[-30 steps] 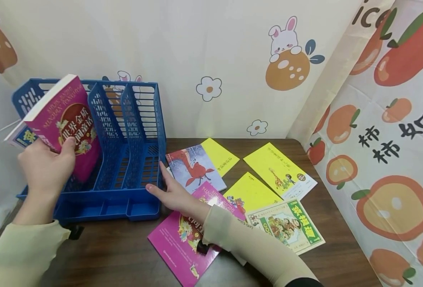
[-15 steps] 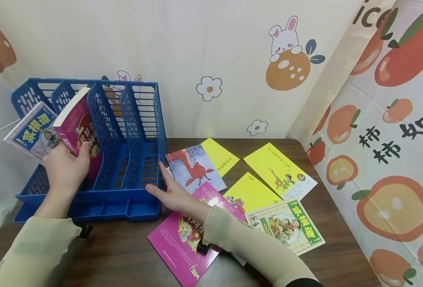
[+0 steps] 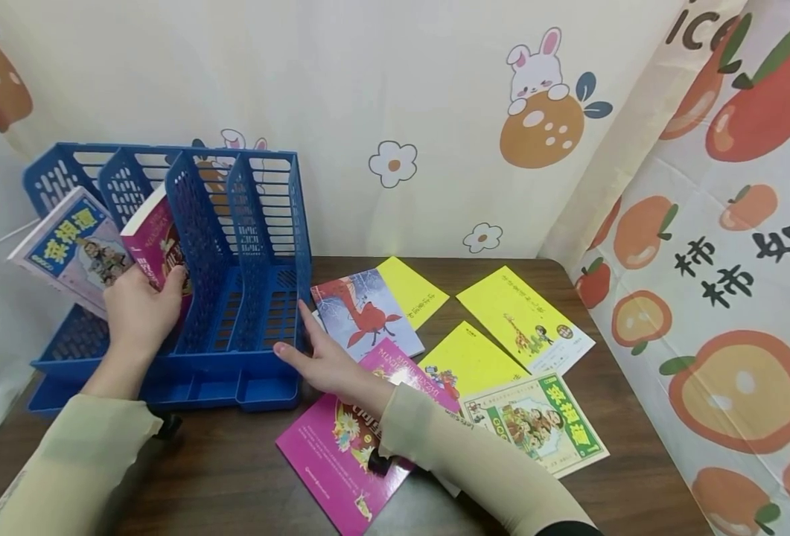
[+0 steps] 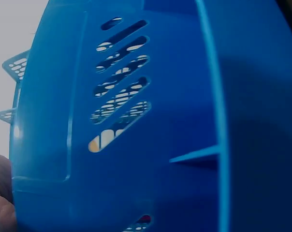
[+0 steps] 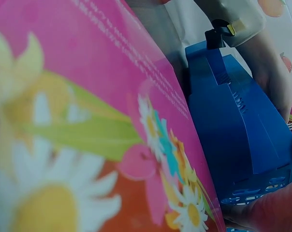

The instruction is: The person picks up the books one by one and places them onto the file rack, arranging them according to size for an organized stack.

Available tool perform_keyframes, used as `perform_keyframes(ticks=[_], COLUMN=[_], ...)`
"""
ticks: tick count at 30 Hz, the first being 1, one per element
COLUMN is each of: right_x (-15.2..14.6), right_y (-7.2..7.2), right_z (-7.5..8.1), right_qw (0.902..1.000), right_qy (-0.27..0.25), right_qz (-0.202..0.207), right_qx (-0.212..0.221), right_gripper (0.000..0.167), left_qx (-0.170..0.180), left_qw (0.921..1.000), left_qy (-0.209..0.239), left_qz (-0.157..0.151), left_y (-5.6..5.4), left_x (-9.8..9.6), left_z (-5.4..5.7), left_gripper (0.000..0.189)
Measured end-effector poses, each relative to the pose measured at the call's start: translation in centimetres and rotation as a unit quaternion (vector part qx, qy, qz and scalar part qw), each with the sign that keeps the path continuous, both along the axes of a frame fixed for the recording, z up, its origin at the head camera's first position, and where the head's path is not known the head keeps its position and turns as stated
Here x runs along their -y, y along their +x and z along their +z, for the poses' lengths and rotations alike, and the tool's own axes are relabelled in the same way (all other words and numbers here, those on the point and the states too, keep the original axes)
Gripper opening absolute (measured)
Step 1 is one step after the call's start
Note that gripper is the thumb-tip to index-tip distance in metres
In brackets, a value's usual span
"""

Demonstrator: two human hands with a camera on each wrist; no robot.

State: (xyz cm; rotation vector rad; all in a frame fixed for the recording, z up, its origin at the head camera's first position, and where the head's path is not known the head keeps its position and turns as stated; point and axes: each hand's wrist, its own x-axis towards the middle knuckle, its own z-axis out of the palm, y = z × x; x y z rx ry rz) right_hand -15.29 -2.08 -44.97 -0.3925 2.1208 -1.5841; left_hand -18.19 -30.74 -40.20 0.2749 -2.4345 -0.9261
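My left hand (image 3: 141, 309) grips a magenta paperback book (image 3: 156, 234), its white page edge facing up and left. The book is low in the second compartment from the left of the blue file rack (image 3: 203, 216), against a divider. A pale lilac book (image 3: 76, 249) leans tilted in the leftmost compartment. At the rack's right wall rests my right hand (image 3: 327, 365), index finger straight along it and thumb at the front. The right wrist view shows a magenta book's flowered cover (image 5: 64, 145) up close and the rack (image 5: 228, 116) beyond. Slots in the rack (image 4: 112, 183) fill the left wrist view.
Under my right forearm lies a second magenta book (image 3: 327, 454). A book with a red fox-like animal (image 3: 368, 313), several yellow booklets (image 3: 522, 320) and a green-bordered book (image 3: 535, 424) spread over the dark wooden table (image 3: 207, 476). A patterned curtain (image 3: 435, 112) hangs behind.
My left hand has moved right and down, lowering the magenta book deeper into the compartment. The lilac book shows more now that the magenta one has moved off it. My right hand has stayed still.
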Motion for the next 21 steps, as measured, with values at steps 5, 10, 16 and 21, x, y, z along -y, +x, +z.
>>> perform_keyframes(ticks=[5, 10, 16, 21], right_x=[0.0, 0.0, 0.1, 0.0], right_y=[0.0, -0.1, -0.1, -0.1], right_z=[-0.1, 0.0, -0.1, -0.1], right_qw=[1.0000, 0.9999, 0.9999, 0.9999], right_qy=[-0.005, -0.009, -0.007, -0.012], right_qz=[-0.002, 0.003, -0.002, 0.001], right_qx=[0.006, 0.003, 0.009, 0.010], right_gripper=[0.086, 0.086, 0.086, 0.087], left_qx=[0.020, 0.047, 0.105, 0.137], left_qw=[0.9998, 0.9985, 0.9898, 0.9842], left_qy=[0.002, 0.000, -0.031, -0.034], left_qz=[-0.008, -0.029, -0.092, -0.108], left_y=[0.0, 0.1, 1.1, 2.0], left_x=[-0.4, -0.2, 1.1, 2.0], left_z=[-0.1, -0.2, 0.3, 1.3], left_gripper=[0.053, 0.056, 0.058, 0.057])
